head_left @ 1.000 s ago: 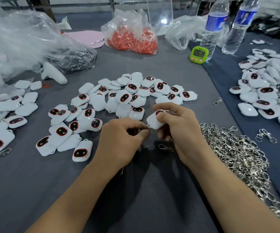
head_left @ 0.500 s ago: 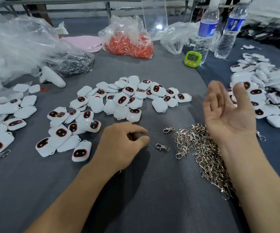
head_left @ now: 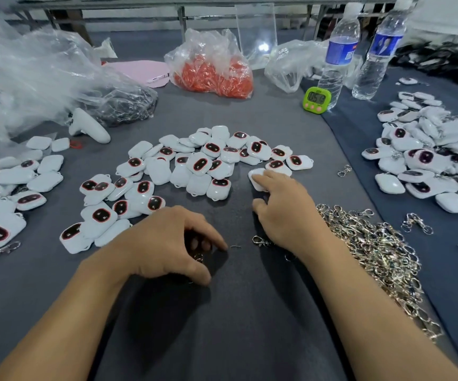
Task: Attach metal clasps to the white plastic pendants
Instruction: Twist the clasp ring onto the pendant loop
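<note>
White plastic pendants with dark red-rimmed faces lie in a central pile [head_left: 195, 166] on the grey cloth. My right hand [head_left: 285, 210] reaches forward, fingertips resting on a white pendant [head_left: 256, 178] at the pile's right edge, not lifted. My left hand [head_left: 167, 243] hovers low over the cloth, fingers curled around what looks like a small metal ring [head_left: 198, 257]. A loose metal clasp [head_left: 259, 240] lies by my right wrist and a small open ring [head_left: 235, 246] sits between the hands. A heap of silver clasps [head_left: 373, 251] stretches along my right forearm.
More pendants lie at the left [head_left: 5, 193] and in a pile with clasps at the right [head_left: 428, 160]. At the back stand a bag of orange parts [head_left: 214, 72], a green timer [head_left: 317, 100], two water bottles [head_left: 337, 56], clear plastic bags [head_left: 30, 78] and a white controller [head_left: 89, 129].
A second ago both hands held a pendant together. My right hand then swung out open to the right, and has now come back down onto a pendant at the pile's edge. Left hand barely moved.
</note>
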Tool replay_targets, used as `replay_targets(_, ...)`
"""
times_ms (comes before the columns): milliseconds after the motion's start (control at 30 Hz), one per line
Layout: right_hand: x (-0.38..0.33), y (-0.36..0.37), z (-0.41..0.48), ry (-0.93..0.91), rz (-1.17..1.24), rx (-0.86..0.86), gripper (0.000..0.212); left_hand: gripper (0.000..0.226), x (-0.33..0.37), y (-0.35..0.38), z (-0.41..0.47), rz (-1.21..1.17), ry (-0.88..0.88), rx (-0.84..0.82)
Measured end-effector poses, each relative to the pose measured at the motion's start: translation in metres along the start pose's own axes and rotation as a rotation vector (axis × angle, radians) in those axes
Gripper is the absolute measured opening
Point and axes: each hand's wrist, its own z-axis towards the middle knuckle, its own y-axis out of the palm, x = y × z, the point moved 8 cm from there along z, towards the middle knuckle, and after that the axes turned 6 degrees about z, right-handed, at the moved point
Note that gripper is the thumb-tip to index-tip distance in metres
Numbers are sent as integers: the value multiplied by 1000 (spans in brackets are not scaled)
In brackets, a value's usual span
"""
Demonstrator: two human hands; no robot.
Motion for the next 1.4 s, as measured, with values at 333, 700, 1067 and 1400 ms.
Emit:
replay_targets(333,-26,4,-20,-20,-72,-52,22,16,-9,-8,6,16,-139,245)
replay_targets(700,1,-6,-21,184,444,106,13,31,-22,-19,-4,54,-134,127)
replay_targets(1067,-9,-3,-24,214,887,161,22,14,-4,-19,-2,-16,-284,593)
replay_targets(1400,-21,26,-29,343,1221,-132,25,27,-15,-12,2,-682,-182,651)
